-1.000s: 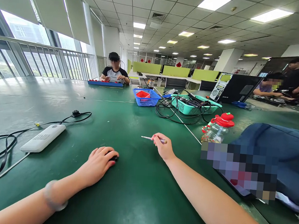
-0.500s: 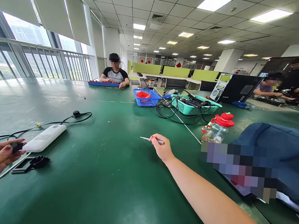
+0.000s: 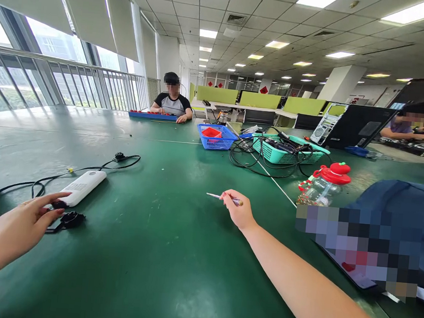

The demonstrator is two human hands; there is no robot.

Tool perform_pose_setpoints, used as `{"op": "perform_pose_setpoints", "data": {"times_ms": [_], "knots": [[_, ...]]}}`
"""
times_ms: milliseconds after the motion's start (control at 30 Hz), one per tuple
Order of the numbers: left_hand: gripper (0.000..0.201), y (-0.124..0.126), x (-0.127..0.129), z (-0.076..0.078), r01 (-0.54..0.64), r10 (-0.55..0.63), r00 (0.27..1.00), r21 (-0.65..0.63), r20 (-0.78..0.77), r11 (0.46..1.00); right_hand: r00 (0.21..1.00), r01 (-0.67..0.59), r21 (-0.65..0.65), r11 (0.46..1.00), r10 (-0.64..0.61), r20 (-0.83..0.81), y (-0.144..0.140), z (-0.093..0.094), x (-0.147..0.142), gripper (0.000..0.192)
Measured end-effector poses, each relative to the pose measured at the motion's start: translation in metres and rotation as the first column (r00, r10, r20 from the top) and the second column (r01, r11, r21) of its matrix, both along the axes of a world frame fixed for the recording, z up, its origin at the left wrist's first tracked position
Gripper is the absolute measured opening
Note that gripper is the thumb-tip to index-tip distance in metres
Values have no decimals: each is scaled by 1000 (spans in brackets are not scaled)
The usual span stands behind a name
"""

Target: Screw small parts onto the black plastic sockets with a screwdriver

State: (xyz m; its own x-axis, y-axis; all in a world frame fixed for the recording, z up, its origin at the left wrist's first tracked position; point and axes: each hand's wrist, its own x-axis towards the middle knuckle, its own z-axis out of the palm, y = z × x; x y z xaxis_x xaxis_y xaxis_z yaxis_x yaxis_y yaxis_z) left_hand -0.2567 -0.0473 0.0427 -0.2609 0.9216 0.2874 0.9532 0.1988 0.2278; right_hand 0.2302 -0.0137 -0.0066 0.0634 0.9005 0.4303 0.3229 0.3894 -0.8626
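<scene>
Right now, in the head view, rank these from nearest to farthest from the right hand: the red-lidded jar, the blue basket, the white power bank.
From the right hand:
1. Red-lidded jar, just to its right.
2. Blue basket, ahead, farther up the table.
3. White power bank, far across to the left, near the left hand.

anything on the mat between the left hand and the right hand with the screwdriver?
Head view: bare green table between the left hand and the right hand pinching the screwdriver. The small black parts lie at the left fingertips, not between.
</scene>
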Motion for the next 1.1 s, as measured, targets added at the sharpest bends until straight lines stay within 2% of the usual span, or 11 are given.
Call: {"op": "perform_pose_setpoints", "data": {"times_ms": [167, 333, 467, 633, 833, 1033, 1100], "knots": [[59, -4, 17, 7, -4, -26, 986, -174, -166, 985, 1000, -10, -2, 1000, 10, 6, 1, -2, 1, 30], [63, -1, 14, -1, 11, -61, 968, -202, -243, 979, 999, -33, -10, 999, 33, 16, 1, -3, 1, 30], [56, 1, 11, -7, 123, -168, 969, -233, -184, 965, 999, -28, -10, 1000, 28, 33, 0, -2, 1, 29], [47, 4, -1, -11, 248, -262, 962, -163, -74, 955, 999, -31, 1, 1000, 31, 39, 0, -2, 1, 29], [49, 12, -17, -9, 235, -223, 972, -197, 79, 952, 998, -40, 2, 999, 40, 44, 1, -3, 0, 29], [42, 22, -33, -14, 320, -294, 947, -273, 132, 907, 998, -49, -6, 999, 49, 35, 1, -3, 0, 28], [42, 21, -36, -18, 338, -317, 941, -263, 119, 904, 998, -54, -10, 998, 55, 32, 1, -3, 0, 28]]}}
